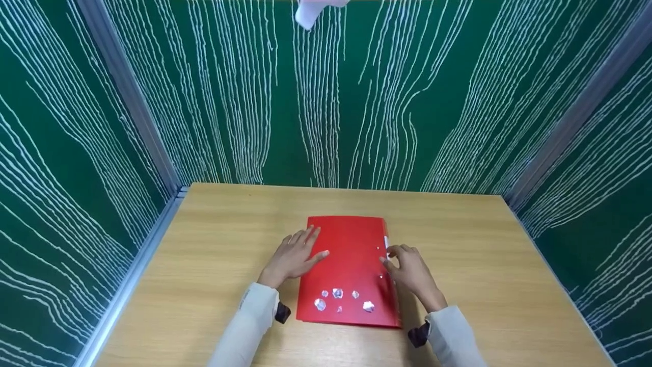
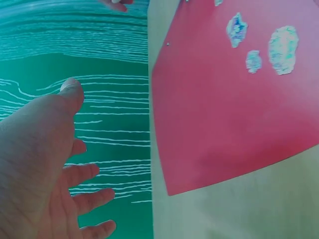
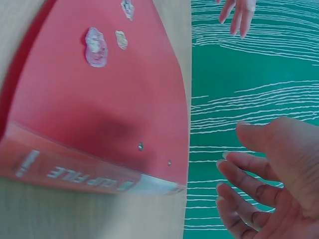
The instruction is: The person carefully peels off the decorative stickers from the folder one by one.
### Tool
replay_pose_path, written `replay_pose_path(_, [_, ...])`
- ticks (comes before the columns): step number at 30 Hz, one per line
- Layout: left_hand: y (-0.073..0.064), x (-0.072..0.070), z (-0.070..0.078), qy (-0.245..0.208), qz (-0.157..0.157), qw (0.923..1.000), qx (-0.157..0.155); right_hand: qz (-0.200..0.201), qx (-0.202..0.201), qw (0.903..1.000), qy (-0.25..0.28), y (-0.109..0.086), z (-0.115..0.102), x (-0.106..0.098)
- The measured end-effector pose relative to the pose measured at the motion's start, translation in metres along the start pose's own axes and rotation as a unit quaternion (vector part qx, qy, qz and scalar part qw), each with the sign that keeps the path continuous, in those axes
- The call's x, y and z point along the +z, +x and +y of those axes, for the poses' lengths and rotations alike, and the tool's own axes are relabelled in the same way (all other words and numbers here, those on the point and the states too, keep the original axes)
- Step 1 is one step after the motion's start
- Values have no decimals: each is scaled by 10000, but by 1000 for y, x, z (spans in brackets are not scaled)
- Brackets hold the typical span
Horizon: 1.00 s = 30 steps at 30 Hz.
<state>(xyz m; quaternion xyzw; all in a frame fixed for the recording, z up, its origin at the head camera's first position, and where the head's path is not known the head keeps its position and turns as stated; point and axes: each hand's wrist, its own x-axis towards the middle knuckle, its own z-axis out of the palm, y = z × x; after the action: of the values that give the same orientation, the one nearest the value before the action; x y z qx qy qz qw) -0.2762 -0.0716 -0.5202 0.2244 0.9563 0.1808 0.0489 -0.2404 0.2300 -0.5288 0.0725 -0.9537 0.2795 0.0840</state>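
A red clip file (image 1: 346,260) lies closed on the wooden table, with several shiny silver foil patches (image 1: 337,293) near its front edge. Along its right side runs a spine with a printed label (image 3: 89,174) and two small metal rivets. My left hand (image 1: 293,257) is at the file's left edge, fingers spread and fingertips overlapping the cover in the head view. At the right edge, beside the rivets, is my right hand (image 1: 410,270), its thumb and fingers loosely bent and apart. The right wrist view shows nothing between those fingers.
The wooden table (image 1: 229,219) extends around the file on all sides. Green walls (image 1: 285,127) with white wavy lines enclose its back and sides, with metal posts at the corners. A white object (image 1: 311,12) hangs at the top of the head view.
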Motion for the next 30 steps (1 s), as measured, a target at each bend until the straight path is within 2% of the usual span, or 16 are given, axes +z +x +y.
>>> replay_pose_path(4, [-4,11,-2,-72,-171,9998,2,-42,90,9999,17,-5,3,9])
replay_pose_path(9, [-9,22,-4,-179,-203,9996,-36,-98,103,9999,-78,-11,3,20])
replay_pose_path(14, [-15,35,-7,-327,-347,9988,-117,-263,313,9991,-107,-19,3,29])
replay_pose_path(21, [-21,46,-9,-260,-511,9982,-166,-335,289,9990,-102,-28,0,37])
replay_pose_path(25, [-22,53,-8,-233,-565,9980,-179,-470,387,9981,-81,-30,0,40])
replay_pose_path(30, [-26,62,-10,-243,-636,9975,-189,-625,299,9974,-176,-32,2,45])
